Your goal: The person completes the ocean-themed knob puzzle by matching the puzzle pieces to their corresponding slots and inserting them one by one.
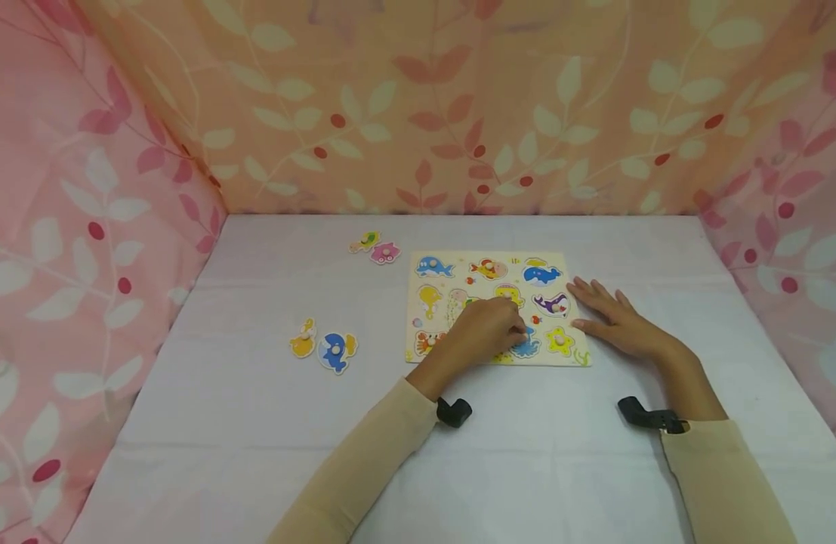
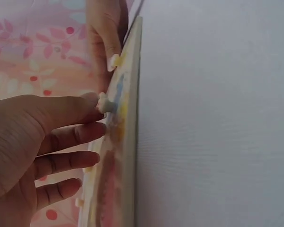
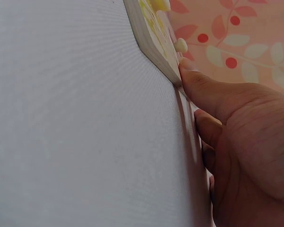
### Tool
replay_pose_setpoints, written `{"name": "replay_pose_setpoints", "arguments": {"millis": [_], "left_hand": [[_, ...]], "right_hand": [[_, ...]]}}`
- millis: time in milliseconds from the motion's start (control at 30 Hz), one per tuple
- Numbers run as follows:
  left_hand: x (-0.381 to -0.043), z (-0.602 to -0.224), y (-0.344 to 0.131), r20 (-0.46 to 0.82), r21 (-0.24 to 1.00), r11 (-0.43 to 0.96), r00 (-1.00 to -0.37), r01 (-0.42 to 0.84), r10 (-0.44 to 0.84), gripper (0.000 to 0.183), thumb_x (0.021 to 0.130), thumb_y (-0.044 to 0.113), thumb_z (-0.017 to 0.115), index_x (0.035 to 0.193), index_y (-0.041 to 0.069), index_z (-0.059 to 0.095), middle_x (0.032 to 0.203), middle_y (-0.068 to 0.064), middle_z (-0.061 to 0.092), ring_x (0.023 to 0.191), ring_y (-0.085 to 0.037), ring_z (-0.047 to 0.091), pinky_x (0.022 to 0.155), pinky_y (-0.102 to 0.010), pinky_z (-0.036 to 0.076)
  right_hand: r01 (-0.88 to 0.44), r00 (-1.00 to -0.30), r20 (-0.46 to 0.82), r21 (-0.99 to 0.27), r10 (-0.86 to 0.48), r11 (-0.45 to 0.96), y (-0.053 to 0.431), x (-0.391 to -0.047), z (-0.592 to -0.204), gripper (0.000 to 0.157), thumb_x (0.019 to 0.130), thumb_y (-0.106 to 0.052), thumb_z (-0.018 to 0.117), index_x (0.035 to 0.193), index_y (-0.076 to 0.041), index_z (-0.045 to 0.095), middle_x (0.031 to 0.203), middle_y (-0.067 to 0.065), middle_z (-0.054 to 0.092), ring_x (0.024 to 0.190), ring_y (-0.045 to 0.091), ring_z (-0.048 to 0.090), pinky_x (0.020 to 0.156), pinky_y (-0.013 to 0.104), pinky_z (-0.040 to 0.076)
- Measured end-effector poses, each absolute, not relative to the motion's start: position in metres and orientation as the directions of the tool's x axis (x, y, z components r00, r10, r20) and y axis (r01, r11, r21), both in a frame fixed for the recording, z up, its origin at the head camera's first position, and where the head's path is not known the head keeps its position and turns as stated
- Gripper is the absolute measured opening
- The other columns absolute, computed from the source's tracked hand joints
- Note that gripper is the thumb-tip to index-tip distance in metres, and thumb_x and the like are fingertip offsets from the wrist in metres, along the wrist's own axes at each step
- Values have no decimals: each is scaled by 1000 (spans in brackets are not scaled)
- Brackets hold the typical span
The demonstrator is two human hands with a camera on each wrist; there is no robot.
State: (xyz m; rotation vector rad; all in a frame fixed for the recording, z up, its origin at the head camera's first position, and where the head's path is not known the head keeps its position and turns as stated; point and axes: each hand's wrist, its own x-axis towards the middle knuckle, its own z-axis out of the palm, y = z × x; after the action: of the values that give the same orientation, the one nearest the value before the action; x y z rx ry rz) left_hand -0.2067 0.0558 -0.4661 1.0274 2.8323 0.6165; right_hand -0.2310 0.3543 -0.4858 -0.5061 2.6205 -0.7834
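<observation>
A cream wooden peg puzzle board [image 1: 412, 287] with sea-animal pieces lies on the white table. Over its lower half is my left hand [image 1: 484, 329], pinching the white knob [image 2: 105, 104] of a blue puzzle piece [image 1: 526, 347], which sits low at the board's surface; the other fingers spread loosely. My right hand [image 1: 621, 321] rests at the board's right edge with its fingers stretched out. In the right wrist view its thumb [image 3: 199, 85] touches the board's corner. A yellow starfish piece [image 1: 560, 341] and a purple whale piece [image 1: 552, 304] lie between the two hands.
Left of the board are a blue whale piece [image 1: 334, 352] and a yellow piece [image 1: 303, 340]. Farther back lie a pink piece [image 1: 386, 253] and a green-and-yellow piece [image 1: 367, 241]. Leaf-patterned cloth [image 1: 445, 106] walls the table at the back and sides.
</observation>
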Motion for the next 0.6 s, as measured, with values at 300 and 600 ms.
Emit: {"name": "replay_pose_setpoints", "arguments": {"millis": [300,600], "left_hand": [[-201,-437,40,95,438,695,-798,570,595,23,91,36,78,112,27,79,92,18,66,86,1,57,72,-18,44],[-191,-418,7,130,426,694,-798,581,589,24,90,36,78,112,26,79,100,13,71,94,-6,65,72,-20,46]], "right_hand": [[-228,-881,-219,-580,-419,782,356,-227,-488,76,100,-46,60,163,-26,23,170,9,10,155,36,-8,117,58,-17],[-226,-883,-222,-571,-413,789,353,-226,-487,77,100,-47,59,163,-26,20,170,9,8,155,36,-10,117,57,-18]]}}
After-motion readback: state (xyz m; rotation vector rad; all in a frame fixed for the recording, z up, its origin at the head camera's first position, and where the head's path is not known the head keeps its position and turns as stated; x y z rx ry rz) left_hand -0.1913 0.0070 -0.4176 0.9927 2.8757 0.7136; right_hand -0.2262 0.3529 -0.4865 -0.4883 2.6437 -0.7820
